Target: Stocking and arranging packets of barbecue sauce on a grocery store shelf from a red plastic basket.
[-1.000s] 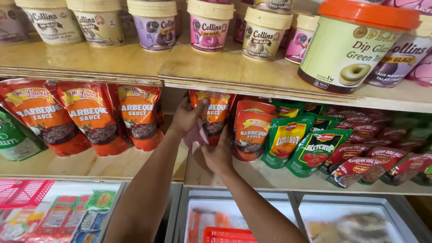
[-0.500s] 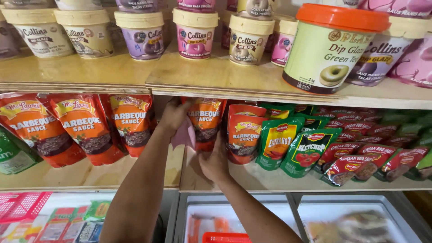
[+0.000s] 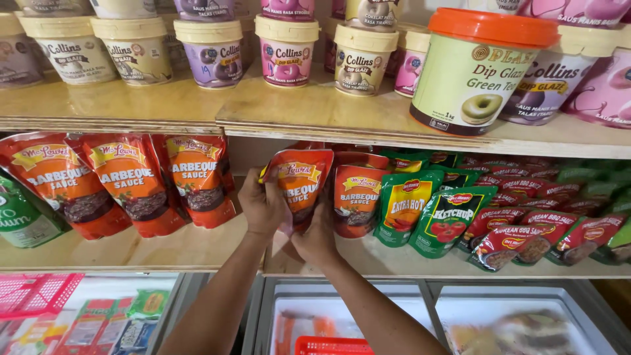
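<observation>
A red barbecue sauce pouch (image 3: 301,184) stands upright on the middle wooden shelf (image 3: 164,253), held from both sides. My left hand (image 3: 261,204) grips its left edge. My right hand (image 3: 315,240) cups its bottom right corner. To its right stands another red sauce pouch (image 3: 355,197), close beside it. A gap of bare shelf separates the held pouch from three more red pouches (image 3: 131,181) standing to the left.
Green and red sauce pouches (image 3: 447,217) fill the shelf to the right. Tubs of glaze (image 3: 286,49) and a large orange-lidded tub (image 3: 483,69) line the upper shelf. Below are glass-topped freezers (image 3: 427,315) and a pink basket (image 3: 33,296).
The red pouch has come forward and turned upright between my hands. My left hand has moved from its top to its left edge; my right hand stays under it.
</observation>
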